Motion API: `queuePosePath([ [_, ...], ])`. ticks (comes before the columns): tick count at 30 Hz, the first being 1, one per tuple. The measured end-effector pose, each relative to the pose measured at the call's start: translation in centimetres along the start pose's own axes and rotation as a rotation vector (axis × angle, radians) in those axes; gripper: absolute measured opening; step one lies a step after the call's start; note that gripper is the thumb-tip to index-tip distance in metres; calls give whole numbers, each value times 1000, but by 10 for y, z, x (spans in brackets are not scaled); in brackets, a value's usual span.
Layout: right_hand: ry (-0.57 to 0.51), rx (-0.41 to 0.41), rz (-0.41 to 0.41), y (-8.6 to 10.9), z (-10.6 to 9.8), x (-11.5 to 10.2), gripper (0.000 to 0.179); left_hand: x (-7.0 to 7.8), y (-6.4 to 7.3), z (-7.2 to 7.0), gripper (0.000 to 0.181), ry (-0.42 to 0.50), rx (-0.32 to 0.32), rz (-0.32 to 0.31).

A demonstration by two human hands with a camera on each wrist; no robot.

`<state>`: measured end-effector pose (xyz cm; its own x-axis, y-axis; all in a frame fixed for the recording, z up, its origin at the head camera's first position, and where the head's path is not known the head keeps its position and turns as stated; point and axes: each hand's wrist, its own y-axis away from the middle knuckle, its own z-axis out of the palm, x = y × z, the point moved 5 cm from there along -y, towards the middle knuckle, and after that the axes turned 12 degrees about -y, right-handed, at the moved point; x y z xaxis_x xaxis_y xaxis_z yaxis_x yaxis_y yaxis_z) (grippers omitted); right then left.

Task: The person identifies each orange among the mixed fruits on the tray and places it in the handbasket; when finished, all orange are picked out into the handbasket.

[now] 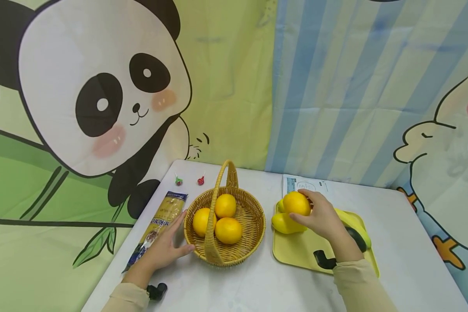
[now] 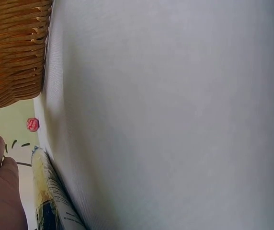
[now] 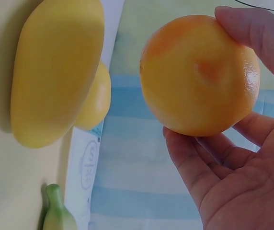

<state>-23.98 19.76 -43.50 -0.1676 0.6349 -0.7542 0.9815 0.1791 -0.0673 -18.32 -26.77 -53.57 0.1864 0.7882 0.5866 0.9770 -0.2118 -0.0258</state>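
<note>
My right hand (image 1: pixel 321 216) grips an orange (image 3: pixel 199 76) between thumb and fingers, raised over the left part of a yellow tray (image 1: pixel 296 255). Below the orange on that tray lies a mango (image 3: pixel 55 72), with another yellow fruit (image 3: pixel 95 98) behind it. At the left side of a wicker basket (image 1: pixel 253 234), my left hand (image 1: pixel 163 247) has its fingers spread, thumb and fingertips right at the rim. Three oranges (image 1: pixel 228 230) sit inside the basket, whose handle (image 1: pixel 211 216) arches upright over them. In the left wrist view, only part of the basket's woven side shows.
Left of the basket lies a long pasta packet (image 1: pixel 156 225), partly behind my left hand. A green lollipop (image 1: pixel 179 181) and a red lollipop (image 1: pixel 201 180) lie farther back. The tray also holds a banana (image 1: pixel 352 220) and a dark green fruit (image 1: pixel 356 238). A printed sheet (image 1: pixel 305 184) lies behind it.
</note>
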Motion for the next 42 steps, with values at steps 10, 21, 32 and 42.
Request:
queuePosePath([
  [10,-25,-13,-18,-4,8,-10,85,0,0,0,112,2,10,12],
  [21,-46,-24,-74,-8,17,-22,85,0,0,0,111,9,1,7],
  [32,-63,-25,-141,-13,29,-39,81,-1,0,1,111,19,3,16],
  [42,-66,-40,-168,-23,41,-58,81,0,1,0,110,26,13,33],
])
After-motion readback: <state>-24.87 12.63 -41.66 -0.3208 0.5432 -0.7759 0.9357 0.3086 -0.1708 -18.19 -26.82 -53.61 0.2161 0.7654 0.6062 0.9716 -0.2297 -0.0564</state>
